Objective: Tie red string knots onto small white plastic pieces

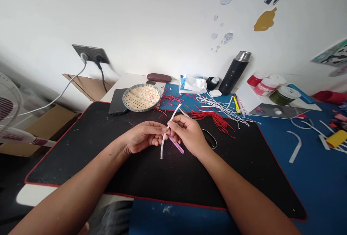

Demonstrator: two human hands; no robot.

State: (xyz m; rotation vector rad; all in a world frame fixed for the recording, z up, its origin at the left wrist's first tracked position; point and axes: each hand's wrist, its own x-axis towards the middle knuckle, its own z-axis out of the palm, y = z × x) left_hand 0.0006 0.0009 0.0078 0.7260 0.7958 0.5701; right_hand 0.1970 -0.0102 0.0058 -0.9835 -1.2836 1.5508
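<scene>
Both hands meet over the middle of a black mat (135, 170). My left hand (145, 136) and my right hand (189, 134) are closed in a pinch on one white paper strip (163, 144), which runs from above the fingers down toward the mat. A thin purple stick (176, 145) pokes out below my right hand, held in it too. Black scissors (210, 138) lie on the mat just right of my right hand. Red paper strips (217, 118) and white paper strips (217, 105) lie in piles behind the hands.
A small woven basket (141, 98) and a black phone (118, 102) sit at the back left. A black flask (234, 72), a tissue pack (193, 83) and paint jars (267, 85) line the wall. A fan (9, 112) stands far left. Loose white strips (295, 147) lie on the blue surface.
</scene>
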